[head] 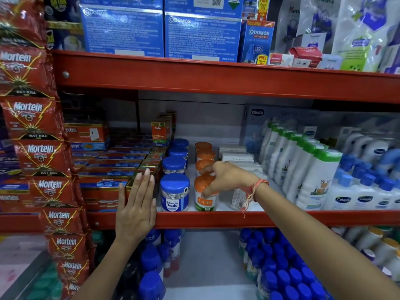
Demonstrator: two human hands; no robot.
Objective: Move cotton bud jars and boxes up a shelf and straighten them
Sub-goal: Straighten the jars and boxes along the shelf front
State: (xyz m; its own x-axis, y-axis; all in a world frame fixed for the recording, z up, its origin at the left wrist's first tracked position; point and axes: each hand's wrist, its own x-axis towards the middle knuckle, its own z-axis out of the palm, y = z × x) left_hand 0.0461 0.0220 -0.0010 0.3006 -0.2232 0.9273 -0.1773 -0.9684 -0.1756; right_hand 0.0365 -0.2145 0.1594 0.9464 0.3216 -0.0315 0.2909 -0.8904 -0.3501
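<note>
- a person's left hand (pixel 136 204) is held flat and open, fingers together and pointing up, in front of the red shelf edge (pixel 216 219) and the near end of the stacked mortein boxes (pixel 108 180), holding nothing.
- the right hand (pixel 225 177) reaches in from the right, a red thread band (pixel 254 189) on its wrist; its thumb and fingers are spread over the orange lid of the nearest tulips jar (pixel 205 194), though whether they truly clamp it cannot be told.
- that jar stands at the near edge of the middle shelf, heading a row of orange-lidded jars (pixel 204 152) running to the far side.
- just left of it stands the johnson's buds jar (pixel 175 192), first in a row of blue-lidded jars (pixel 176 156).
- white flat boxes (pixel 237 156) lie to the right of the orange row, beside white baby bottles (pixel 303 167) with green caps.
- mortein sachets (pixel 39 131) hang at far left.
</note>
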